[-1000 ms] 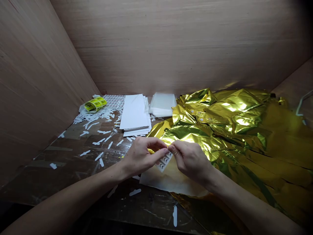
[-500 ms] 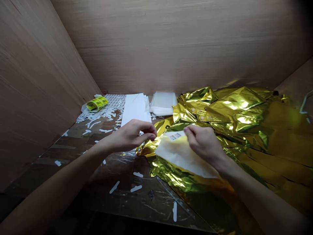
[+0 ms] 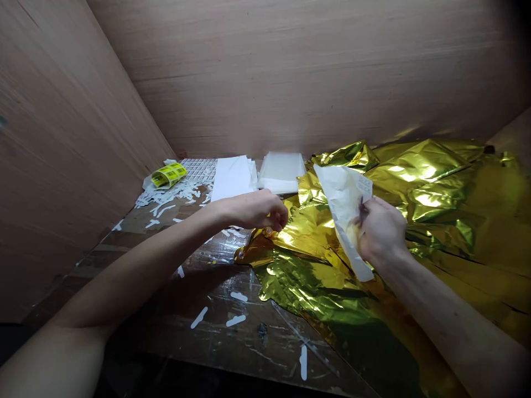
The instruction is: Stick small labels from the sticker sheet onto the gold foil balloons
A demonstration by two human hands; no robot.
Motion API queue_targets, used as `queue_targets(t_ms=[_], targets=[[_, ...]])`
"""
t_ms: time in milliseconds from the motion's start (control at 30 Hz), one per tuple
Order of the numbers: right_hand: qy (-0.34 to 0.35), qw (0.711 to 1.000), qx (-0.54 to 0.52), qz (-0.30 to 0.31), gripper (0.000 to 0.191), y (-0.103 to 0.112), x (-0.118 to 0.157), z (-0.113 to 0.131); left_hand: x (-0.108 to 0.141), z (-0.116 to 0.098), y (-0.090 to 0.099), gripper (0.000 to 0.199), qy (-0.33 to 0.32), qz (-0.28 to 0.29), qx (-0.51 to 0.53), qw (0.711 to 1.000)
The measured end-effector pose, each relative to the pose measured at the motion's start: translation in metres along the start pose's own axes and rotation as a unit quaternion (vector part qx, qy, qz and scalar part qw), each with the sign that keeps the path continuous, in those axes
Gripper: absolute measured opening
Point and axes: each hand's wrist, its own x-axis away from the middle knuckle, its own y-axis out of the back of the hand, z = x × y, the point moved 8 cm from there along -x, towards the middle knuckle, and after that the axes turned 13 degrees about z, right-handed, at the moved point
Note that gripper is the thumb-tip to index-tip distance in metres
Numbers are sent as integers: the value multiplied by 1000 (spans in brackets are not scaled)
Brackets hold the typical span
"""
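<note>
My right hand grips a creased white paper sheet, raised and hanging over the gold foil. A small printed label strip lies at the sheet's upper edge, beside my right fingers. My left hand is curled just above the crumpled gold foil sheet, with its fingertips close together near the foil's edge. I cannot see anything between those fingers, and the fingertips are partly hidden.
Beyond my left hand stand a white paper stack and clear plastic sleeves. A yellow label roll lies by a printed label sheet. White backing strips litter the glossy tabletop, with wooden walls at left and back.
My right hand has lifted the white sheet off the foil and moved up and right. My left hand has moved right, and the label strip no longer lies between my hands.
</note>
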Motion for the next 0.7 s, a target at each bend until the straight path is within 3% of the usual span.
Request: queue_targets(t_ms=[267, 700], targets=[[-13, 999, -44, -8, 6, -3, 4, -3, -25, -7, -4, 20, -71, 18, 10, 997], [-26, 999, -27, 5, 8, -10, 8, -2, -24, 4, -16, 27, -44, 70, -9, 997]])
